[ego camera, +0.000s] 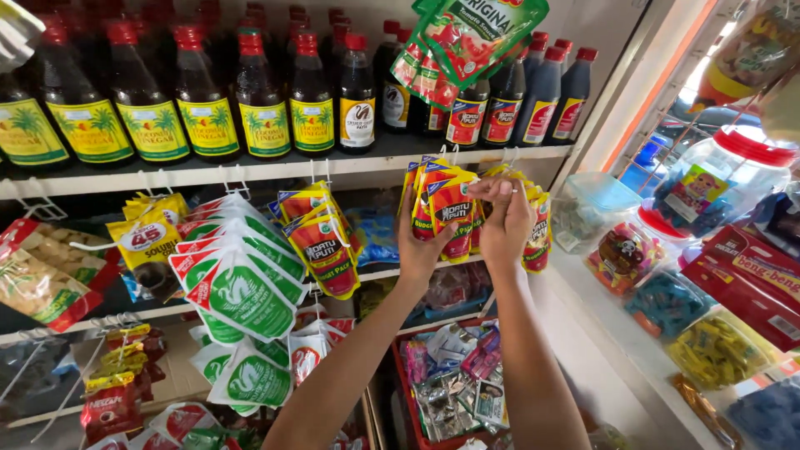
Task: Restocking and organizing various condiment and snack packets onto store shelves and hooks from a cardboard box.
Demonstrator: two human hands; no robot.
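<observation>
Hanging the orange-and-red sachets (451, 218) neatly on their peg hook (454, 152) under the white shelf edge (275, 171) is the work in hand. The left hand (422, 243) is spread behind and beneath the bunch, fingers open, cupping the packs from below. The right hand (503, 223) is closed in a pinch at the top of the front sachet, just below the hook. The step is judged to go best when the bunch is kept steadied from below while the punched hole at the top is lined up squarely with the hook tip, so that no pack is torn or pushed askew. Care is called for with the neighbouring cluster of like sachets (323, 242) and the green-and-white pouches (242, 287), which hang close by and could be knocked loose.
</observation>
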